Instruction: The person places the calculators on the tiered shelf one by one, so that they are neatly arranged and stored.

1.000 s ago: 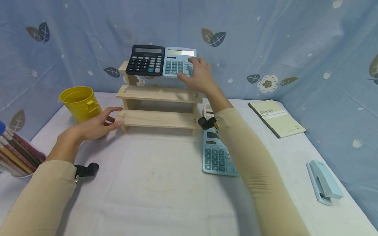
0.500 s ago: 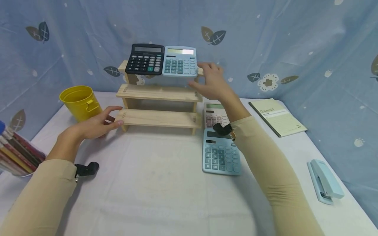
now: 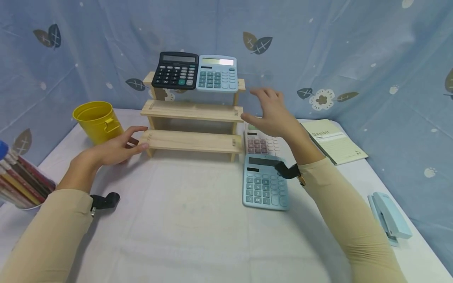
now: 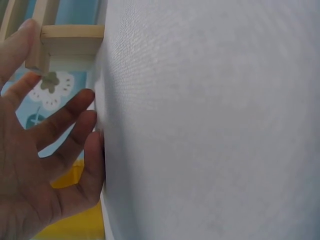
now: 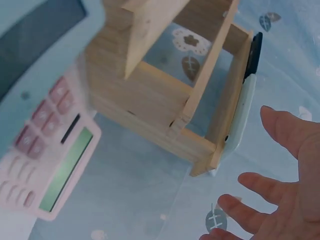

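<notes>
The white table (image 3: 184,220) bears a shelf (image 3: 191,140), calculators (image 3: 260,188), notebook (image 3: 339,144), stapler (image 3: 393,216).

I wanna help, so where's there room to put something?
Free: the table between left sleeve, shelf and the blue calculator lying there; the two lower boards. Crowded: the top board, under two calculators, and right of the shelf, around the pink calculator.

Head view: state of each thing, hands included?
rack: standing
left hand: gripping rack's left end
right hand: raised, holding nothing
black calculator: on rack, face up
pale calculator: likewise
pink calculator: face up, partly hidden
blue calculator: face up
bucket: upright, lidless
notebook: closed
pencils: bunched
stapler: untouched
</notes>
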Demonstrator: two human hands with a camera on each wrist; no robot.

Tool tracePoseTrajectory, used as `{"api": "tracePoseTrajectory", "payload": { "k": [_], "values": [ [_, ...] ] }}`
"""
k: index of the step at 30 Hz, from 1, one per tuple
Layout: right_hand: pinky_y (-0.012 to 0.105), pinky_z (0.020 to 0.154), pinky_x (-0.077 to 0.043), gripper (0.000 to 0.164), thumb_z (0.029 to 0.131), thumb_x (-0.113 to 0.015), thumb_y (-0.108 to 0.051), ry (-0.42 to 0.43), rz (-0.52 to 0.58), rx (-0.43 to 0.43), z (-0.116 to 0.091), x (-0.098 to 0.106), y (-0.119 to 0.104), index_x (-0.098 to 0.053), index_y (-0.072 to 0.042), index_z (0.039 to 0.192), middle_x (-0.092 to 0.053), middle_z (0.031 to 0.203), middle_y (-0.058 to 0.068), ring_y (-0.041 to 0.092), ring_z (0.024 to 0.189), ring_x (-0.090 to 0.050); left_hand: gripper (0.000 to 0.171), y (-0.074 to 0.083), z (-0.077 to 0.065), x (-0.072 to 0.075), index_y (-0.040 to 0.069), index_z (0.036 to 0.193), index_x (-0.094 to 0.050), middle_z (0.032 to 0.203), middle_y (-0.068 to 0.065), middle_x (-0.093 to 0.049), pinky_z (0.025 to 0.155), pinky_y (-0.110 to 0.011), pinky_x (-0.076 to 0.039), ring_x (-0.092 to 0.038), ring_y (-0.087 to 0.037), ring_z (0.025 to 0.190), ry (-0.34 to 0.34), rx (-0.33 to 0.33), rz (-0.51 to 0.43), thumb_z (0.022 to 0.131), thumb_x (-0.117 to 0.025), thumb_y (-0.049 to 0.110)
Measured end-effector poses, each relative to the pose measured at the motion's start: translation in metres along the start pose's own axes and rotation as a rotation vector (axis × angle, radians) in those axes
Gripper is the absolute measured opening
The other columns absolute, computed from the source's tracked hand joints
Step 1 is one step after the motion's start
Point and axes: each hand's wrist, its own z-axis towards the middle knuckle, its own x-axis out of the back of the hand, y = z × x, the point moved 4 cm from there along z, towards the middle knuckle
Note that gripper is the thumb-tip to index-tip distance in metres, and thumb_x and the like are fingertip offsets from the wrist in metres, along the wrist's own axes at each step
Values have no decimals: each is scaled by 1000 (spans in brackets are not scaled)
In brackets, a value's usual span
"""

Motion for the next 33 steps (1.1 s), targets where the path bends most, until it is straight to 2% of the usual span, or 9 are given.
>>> {"api": "tracePoseTrajectory", "payload": {
  "k": [7,21,28,33],
  "values": [
    [68,117,-24,77,98,-67,-43,-5,-32,17,-22,-2,7,-35,-8,158,-34,161,19,46,151,-17,91,0,0,3,29,165,1,152,-36,-36,103,-69,-44,-41,-55,136,6,-13,15,99,-47,69],
    [68,114,-27,72,96,-70,-38,-36,-41,18,-61,-21,25,-40,-6,155,-39,156,22,47,145,-25,89,-2,0,2,30,165,1,152,-35,-36,103,-68,-45,-41,-54,136,-1,-13,11,100,-47,68],
    [71,114,-28,74,96,-71,-38,-101,-40,-12,-77,-30,34,-39,-7,156,-38,157,23,50,146,-24,89,-2,3,2,31,164,1,152,-34,-36,102,-66,-46,-42,-53,136,2,-12,-2,100,-48,68],
    [71,112,-30,77,96,-71,-43,-151,-27,1,-84,-38,36,-38,-9,156,-37,157,23,51,147,-23,91,-2,2,0,31,165,2,152,-35,-35,102,-66,-46,-42,-54,136,-1,-5,-7,99,-48,69]
  ]
}}
